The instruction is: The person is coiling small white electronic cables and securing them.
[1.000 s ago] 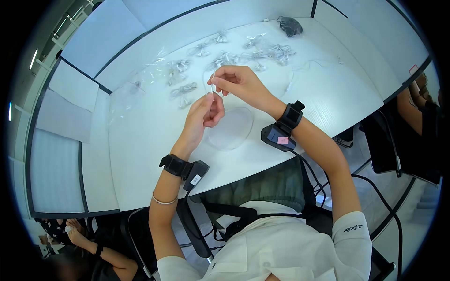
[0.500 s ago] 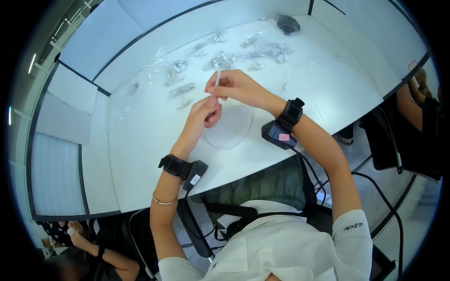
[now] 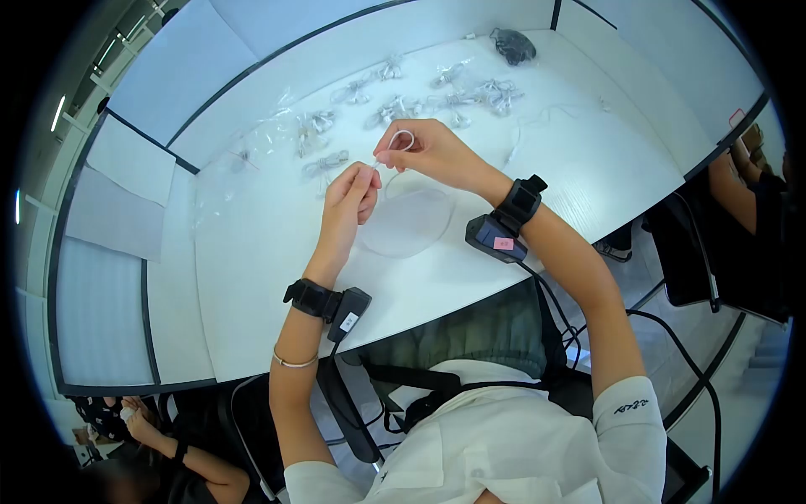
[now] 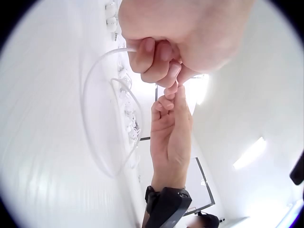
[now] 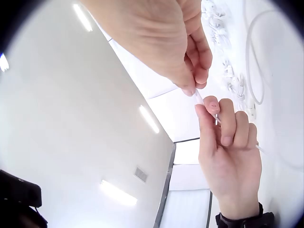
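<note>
A thin white cable (image 4: 84,95) runs between both hands above the white table. My left hand (image 3: 344,202) pinches it between thumb and index finger, the other fingers curled in; the strand leaves below that hand and hangs in a wide loop. The right hand (image 3: 437,153) pinches the cable's end part (image 5: 199,98) right beside the left fingertips. In the head view, a small loop of the cable (image 3: 403,134) shows at the right fingers. The fingers hide most of the piece between the hands.
Several bundled white cables (image 3: 395,111), some in clear plastic bags, lie toward the back of the table (image 3: 269,311). A dark bundle (image 3: 514,47) sits at the back right. White partitions (image 3: 117,210) enclose the table. Another person's arm (image 3: 210,466) shows at lower left.
Both hands have shifted slightly, the left one a little up and left. The cable strand that stood upright at the right fingers now bends over into a small loop.
</note>
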`<state>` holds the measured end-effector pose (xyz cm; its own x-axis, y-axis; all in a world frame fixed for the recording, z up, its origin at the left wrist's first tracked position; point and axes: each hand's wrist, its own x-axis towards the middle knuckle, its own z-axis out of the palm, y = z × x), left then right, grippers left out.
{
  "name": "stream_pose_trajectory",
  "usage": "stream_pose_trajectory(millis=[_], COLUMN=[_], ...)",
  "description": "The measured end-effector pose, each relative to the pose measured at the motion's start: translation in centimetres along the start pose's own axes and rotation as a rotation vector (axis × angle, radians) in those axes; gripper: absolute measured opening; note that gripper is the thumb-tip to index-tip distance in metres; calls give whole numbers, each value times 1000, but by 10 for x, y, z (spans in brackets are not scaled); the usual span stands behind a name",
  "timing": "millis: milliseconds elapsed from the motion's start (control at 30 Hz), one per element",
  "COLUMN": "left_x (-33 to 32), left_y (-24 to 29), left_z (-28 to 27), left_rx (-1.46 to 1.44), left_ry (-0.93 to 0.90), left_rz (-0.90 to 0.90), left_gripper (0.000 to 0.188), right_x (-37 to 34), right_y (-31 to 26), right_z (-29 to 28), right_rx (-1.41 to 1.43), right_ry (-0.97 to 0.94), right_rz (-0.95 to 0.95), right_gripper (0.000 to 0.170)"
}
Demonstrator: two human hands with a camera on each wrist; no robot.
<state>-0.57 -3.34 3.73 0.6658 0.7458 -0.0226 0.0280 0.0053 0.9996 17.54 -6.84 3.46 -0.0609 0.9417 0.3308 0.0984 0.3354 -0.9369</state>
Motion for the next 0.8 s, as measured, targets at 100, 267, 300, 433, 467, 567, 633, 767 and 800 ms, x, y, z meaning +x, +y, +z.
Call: stream_pose_trajectory(millis=[100, 267, 300, 433, 467, 567, 633, 767, 800], left_x=[1, 0, -1, -2, -1, 0, 2, 2, 2], left_y=[0, 3, 5, 5, 4, 3, -1, 1, 3], left_z=[-2, 0, 1, -1, -1, -6, -8, -11, -11], left_rx=[13, 98, 127, 131, 104, 23, -39, -48, -33], left_ry=[17, 31, 33, -11, -19, -26, -28, -193, -206], left_rz=[25, 67, 76, 74, 69, 42, 3, -59, -60], left_gripper=[28, 29, 29, 27, 26, 24, 24, 30, 31], right_x=[0, -2, -3, -3, -4, -3, -5, -5, -5], right_y=[-2, -6, -7, -10, -11, -13, -16, -14, -14], right_z=[-1, -5, -5, -4, -5, -3, -2, -4, -5], right_rx=[-22, -92, -63, -113, -108, -136, -219, -303, -316], right_ry=[8, -62, -78, -131, -135, -148, -146, -111, -111], right_rz=[-34, -63, -60, -71, -68, -87, -126, -134, -143], right_gripper=[12, 13, 13, 15, 15, 14, 11, 10, 10])
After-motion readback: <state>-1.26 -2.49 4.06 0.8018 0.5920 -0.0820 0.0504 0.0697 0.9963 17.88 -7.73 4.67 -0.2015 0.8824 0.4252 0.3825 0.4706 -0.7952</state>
